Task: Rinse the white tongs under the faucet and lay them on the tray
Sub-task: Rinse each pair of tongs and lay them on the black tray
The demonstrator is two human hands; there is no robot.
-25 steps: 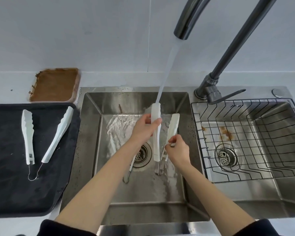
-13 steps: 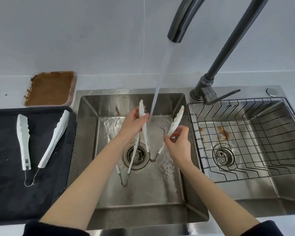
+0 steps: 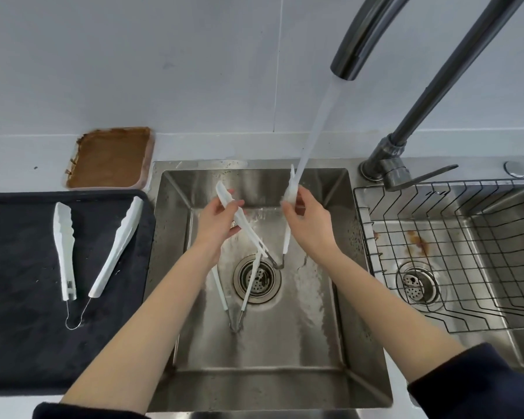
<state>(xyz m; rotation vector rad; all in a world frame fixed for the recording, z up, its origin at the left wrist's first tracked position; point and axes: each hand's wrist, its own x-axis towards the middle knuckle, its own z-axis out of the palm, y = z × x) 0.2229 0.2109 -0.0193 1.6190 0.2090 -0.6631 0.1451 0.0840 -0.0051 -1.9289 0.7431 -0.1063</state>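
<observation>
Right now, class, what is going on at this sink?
A person is rinsing white tongs over the left sink. The left hand grips one arm and the right hand grips the other, spreading them apart. Water from the faucet falls on the arm in the right hand. A second pair lies on the sink floor by the drain. A third pair already lies on the dark tray to the left.
</observation>
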